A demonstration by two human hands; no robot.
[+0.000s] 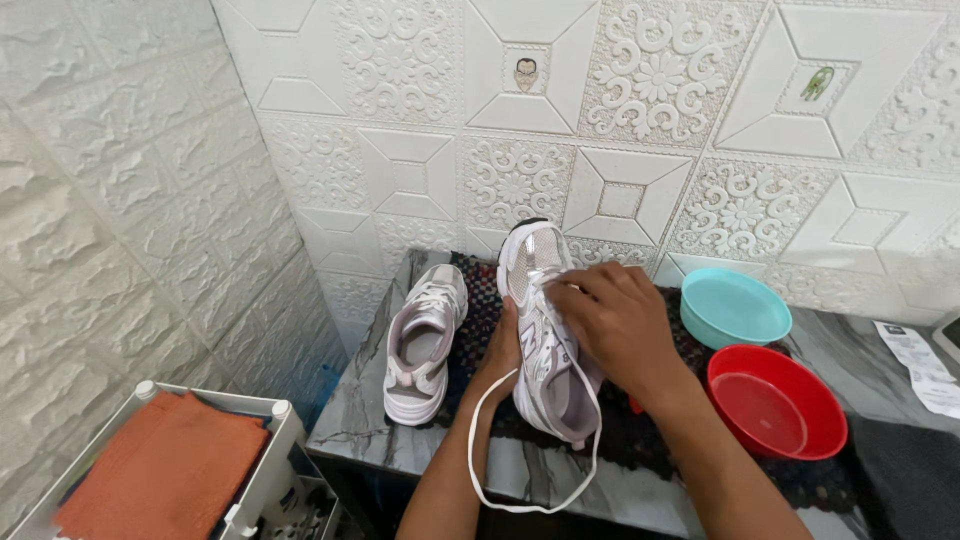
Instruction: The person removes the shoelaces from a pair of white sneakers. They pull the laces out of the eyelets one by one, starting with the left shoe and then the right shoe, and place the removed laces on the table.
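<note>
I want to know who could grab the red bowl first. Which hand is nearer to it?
The right hand. It rests on the held shoe, just left of the red bowl. The left hand is behind that shoe, farther away.

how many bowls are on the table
2. A teal bowl stands at the back right of the dark marble table, near the wall. A red bowl sits just in front of it, right of the person's right hand. Neither looks hidden.

We see a white and pale lilac sneaker (545, 340) lying toe toward the far wall on the dark mat (480, 300); its loose white lace (530, 470) loops over the near desk (400, 430) edge.
</note>
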